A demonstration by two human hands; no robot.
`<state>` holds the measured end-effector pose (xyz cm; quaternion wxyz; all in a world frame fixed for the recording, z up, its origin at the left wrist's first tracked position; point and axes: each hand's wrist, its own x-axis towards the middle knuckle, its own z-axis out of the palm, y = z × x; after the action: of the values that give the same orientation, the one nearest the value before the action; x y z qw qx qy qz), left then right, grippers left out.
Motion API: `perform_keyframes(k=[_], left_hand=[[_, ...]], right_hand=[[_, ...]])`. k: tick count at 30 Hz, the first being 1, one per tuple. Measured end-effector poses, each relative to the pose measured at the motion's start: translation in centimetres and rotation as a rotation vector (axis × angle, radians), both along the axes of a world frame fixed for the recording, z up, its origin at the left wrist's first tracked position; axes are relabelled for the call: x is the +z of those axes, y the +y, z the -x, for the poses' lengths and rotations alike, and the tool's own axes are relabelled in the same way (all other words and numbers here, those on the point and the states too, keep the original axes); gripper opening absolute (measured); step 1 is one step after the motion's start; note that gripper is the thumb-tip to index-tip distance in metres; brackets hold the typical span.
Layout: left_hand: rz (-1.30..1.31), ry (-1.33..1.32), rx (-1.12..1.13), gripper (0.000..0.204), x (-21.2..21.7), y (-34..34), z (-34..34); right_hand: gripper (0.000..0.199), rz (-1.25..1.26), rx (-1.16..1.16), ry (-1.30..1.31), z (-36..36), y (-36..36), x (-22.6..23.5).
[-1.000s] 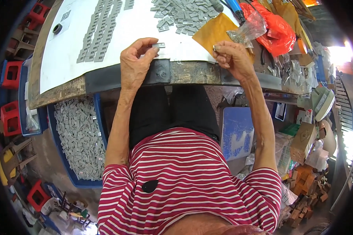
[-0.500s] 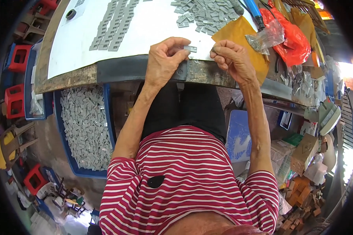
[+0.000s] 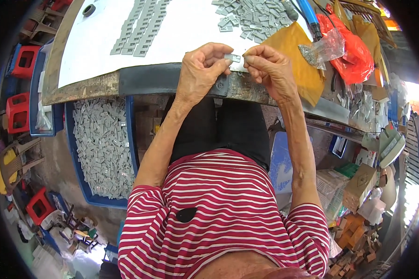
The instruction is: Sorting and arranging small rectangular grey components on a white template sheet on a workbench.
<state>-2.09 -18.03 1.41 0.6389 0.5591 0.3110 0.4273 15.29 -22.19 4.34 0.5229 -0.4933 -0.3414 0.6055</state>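
Observation:
Between its thumb and forefinger, my left hand [image 3: 204, 65] pinches a small grey rectangular piece [image 3: 234, 58] with a slot in it. Close by on the right, my right hand [image 3: 271, 69] is closed in a pinch near the piece's free end. Whatever its fingertips hold is too small to make out. Both hands are above the front edge of the white-covered workbench [image 3: 181, 32]. Similar grey pieces lie in neat overlapping rows [image 3: 142, 28] at the far left. A loose heap of grey pieces [image 3: 256, 18] lies beyond my right hand.
A brown paper sheet [image 3: 295, 51], a red plastic bag [image 3: 351, 51] and a blue-handled tool [image 3: 308, 14] lie on the right. A black ring [image 3: 89, 10] sits far left. Below the bench's left side stands a blue crate [image 3: 130, 153] full of grey pieces.
My right hand has moved left and up to the grey piece, so the fingertips of both hands are closer together. The left hand still holds the piece. The whole view has shifted slightly.

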Motion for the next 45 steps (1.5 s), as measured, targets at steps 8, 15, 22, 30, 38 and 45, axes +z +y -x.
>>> perform_keyframes(k=[8,15,22,30,38,45], left_hand=[[-0.033,0.028,-0.003,0.017,0.2,0.0,0.0],[-0.057,0.038,-0.019,0.017,-0.1,0.0,0.0],[-0.055,0.101,-0.062,0.018,0.0,0.1,0.3],[-0.02,0.079,-0.04,0.018,0.1,0.0,0.3],[0.002,0.036,-0.038,0.017,0.2,0.1,0.2],[-0.075,0.109,-0.051,0.017,0.9,0.2,-0.2]], right_hand=[[0.012,-0.076,0.031,-0.171,0.6,0.0,-0.6],[0.013,-0.052,0.083,-0.257,0.4,0.2,-0.3],[0.012,-0.03,0.133,-0.293,0.5,0.4,-0.1],[0.012,-0.043,0.061,-0.301,1.5,0.4,-1.1],[0.01,-0.115,-0.145,-0.234,2.9,0.2,-2.0],[0.009,-0.112,-0.125,-0.371,2.0,0.2,-1.1]])
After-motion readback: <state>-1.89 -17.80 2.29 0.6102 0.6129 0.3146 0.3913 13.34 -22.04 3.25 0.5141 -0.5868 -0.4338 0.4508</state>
